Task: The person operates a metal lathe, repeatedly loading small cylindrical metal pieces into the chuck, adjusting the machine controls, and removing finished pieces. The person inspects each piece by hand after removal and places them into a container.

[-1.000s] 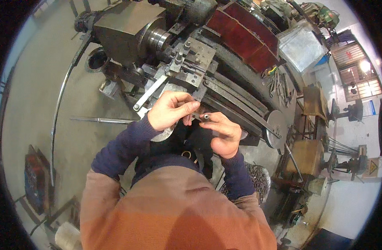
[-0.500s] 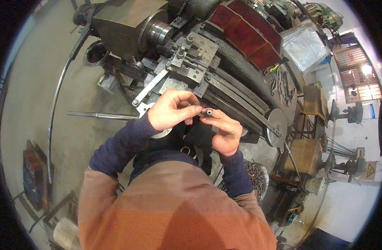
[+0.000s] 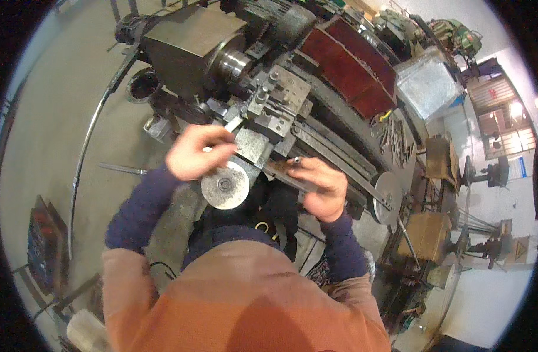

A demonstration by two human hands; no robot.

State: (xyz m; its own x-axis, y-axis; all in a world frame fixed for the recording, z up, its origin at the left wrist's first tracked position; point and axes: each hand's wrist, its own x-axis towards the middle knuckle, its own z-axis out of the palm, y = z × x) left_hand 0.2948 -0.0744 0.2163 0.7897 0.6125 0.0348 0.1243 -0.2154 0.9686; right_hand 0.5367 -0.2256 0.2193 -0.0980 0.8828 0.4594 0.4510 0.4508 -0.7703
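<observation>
In the head view, a person in an orange top with dark blue sleeves stands at a lathe (image 3: 292,105), a dark, oily machine that runs from the far left toward the right.

The left hand (image 3: 197,154) is blurred. Its fingers are curled around the near end of a pale, flat metal bar (image 3: 229,126) that points up and right toward the tool block; the grip looks closed on the bar, though the blur hides the fingertips. Just near and right of this hand sits a round grey handwheel (image 3: 225,186), close to the hand, and whether the two touch cannot be told.

The right hand (image 3: 319,186) is to the right, apart from the left. Its fingers are bent and pinch a small dark metal piece (image 3: 296,160) at the fingertips, held just above the lathe's long rails (image 3: 333,154). The piece is too small to make out further.

Far of both hands stands the square tool block (image 3: 279,97) with upright bolts, and left of it the round chuck (image 3: 233,61). To the right, a larger grey wheel (image 3: 387,196) hangs on the lathe's end. A dark red tray (image 3: 351,67) lies along the far side. A thin rod (image 3: 122,169) lies on the concrete floor (image 3: 51,117) at left.
</observation>
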